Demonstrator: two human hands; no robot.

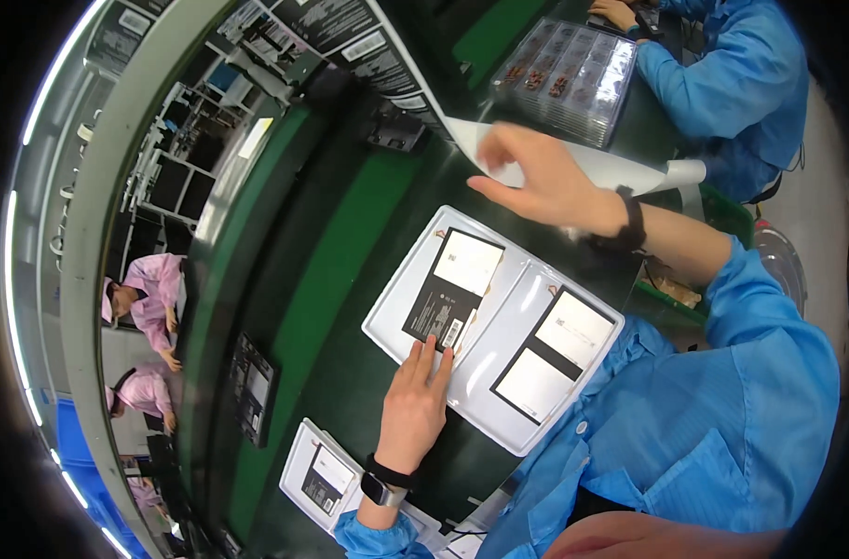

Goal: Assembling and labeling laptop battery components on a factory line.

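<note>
A white tray (499,279) with two compartments lies in front of me, tilted to the right. In its left compartment is a flat battery-like pack (454,289), one half white, the other black with print and a barcode. Fingertips of my left hand (413,405) rest stretched out on its near edge. A second flat pack (542,357), with two white panels on black, fills the right compartment. Above the tray hangs my right hand (545,182), slightly blurred, thumb and forefinger apart with nothing visible between them. Behind it curves a strip of black printed labels (373,47) on white backing (611,168).
A smaller white tray (303,447) with a similar pack stands at the lower left. On the green conveyor (350,224) lies a black device (254,389). Stacked clear plastic trays (573,74) stand at the back right, beside a co-worker in blue (732,93). A green bin (671,293) is at the right.
</note>
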